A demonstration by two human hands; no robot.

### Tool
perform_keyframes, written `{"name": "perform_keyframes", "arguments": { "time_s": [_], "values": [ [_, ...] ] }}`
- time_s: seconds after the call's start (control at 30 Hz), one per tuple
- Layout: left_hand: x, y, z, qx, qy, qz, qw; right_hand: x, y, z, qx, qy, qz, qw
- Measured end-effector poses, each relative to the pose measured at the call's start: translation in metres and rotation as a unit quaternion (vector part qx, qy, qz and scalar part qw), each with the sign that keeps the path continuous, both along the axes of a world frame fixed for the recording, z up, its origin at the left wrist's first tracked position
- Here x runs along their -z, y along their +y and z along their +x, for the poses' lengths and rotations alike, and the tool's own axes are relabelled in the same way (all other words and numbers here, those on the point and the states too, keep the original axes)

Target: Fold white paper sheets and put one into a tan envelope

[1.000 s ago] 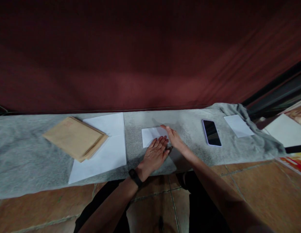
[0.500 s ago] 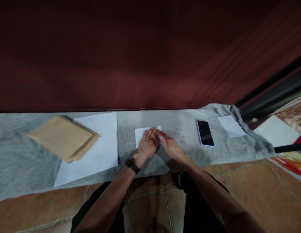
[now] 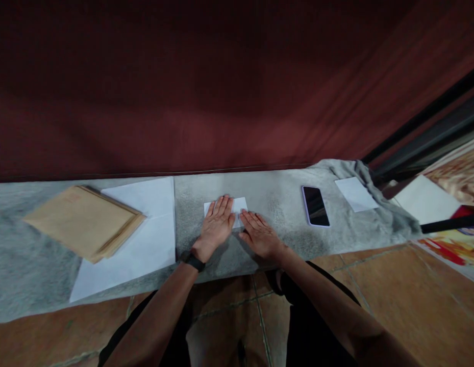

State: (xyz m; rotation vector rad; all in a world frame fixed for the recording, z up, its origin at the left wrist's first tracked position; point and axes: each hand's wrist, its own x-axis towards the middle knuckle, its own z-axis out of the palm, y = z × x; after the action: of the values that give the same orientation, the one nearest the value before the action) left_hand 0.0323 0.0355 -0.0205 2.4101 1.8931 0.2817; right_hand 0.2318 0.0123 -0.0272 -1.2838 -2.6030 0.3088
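Note:
A small white sheet of paper (image 3: pixel 240 204) lies on the grey cloth in front of me, partly covered by both hands. My left hand (image 3: pixel 217 221), with a dark band on its wrist, rests palm down and flat across the paper's left part. Its fingers are stretched out and hold nothing. My right hand (image 3: pixel 262 235) lies flat at the paper's right lower edge, fingers extended, fingertips touching the sheet or just beside it.
Brown envelopes (image 3: pixel 85 221) lie stacked on large white sheets (image 3: pixel 156 244) at left. To the right are a phone (image 3: pixel 316 206) in a lilac case and another small white sheet (image 3: pixel 356 194). The grey cloth (image 3: pixel 275 188) runs below a dark red backdrop (image 3: pixel 237 127).
My left hand has turned from palm up to palm down onto the paper. The right hand has flattened and lowered beside it, and the hands have moved apart. The view has shifted slightly.

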Motion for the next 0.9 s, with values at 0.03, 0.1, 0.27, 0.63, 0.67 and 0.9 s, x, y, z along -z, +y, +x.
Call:
{"name": "perform_keyframes", "arguments": {
  "time_s": [0.03,0.1,0.27,0.63,0.67,0.9],
  "values": [
    [0.001,-0.001,-0.002,-0.007,0.003,-0.001,1.000,0.000,0.000,0.000,0.009,-0.003,-0.001,1.000],
    [0.002,-0.002,-0.008,-0.016,0.009,-0.003,1.000,-0.001,0.002,-0.001,0.028,-0.011,-0.005,1.000],
    [0.004,-0.008,-0.021,-0.027,0.017,0.000,0.999,-0.005,0.009,-0.002,0.052,-0.035,-0.018,0.998],
    [-0.002,-0.024,-0.026,0.008,0.006,0.017,1.000,-0.005,0.036,-0.012,0.069,-0.042,-0.015,0.997],
    [-0.003,-0.025,-0.026,0.012,0.002,0.016,1.000,-0.003,0.039,-0.014,0.071,-0.038,-0.014,0.997],
    [-0.004,-0.032,-0.028,0.023,-0.007,-0.004,1.000,0.005,0.058,-0.019,0.086,-0.019,0.001,0.996]
  ]
}}
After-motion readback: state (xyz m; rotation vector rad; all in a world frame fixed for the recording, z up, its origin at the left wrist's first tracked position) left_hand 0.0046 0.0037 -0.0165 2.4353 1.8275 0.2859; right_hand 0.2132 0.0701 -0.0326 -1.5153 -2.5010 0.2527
